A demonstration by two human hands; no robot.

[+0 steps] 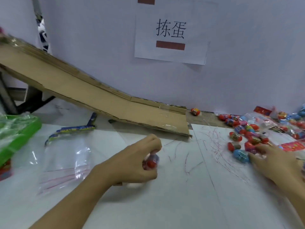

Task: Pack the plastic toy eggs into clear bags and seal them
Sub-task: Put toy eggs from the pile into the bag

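My left hand (140, 160) is curled around toy eggs (151, 162), a red one showing between the fingers, at the middle of the table. My right hand (277, 164) reaches into the pile of toy eggs (244, 139) at the right; its fingertips touch a blue egg (241, 155) and red ones. Its grip is blurred. A stack of clear zip bags (66, 161) with red seal lines lies flat at the left, beside my left forearm.
A cardboard ramp (92, 95) slopes down from the upper left to the table's back. One lone egg (195, 111) sits by the wall. A green tray (18, 129) stands at the left edge. Filled bags (267, 123) and red header cards lie at the far right.
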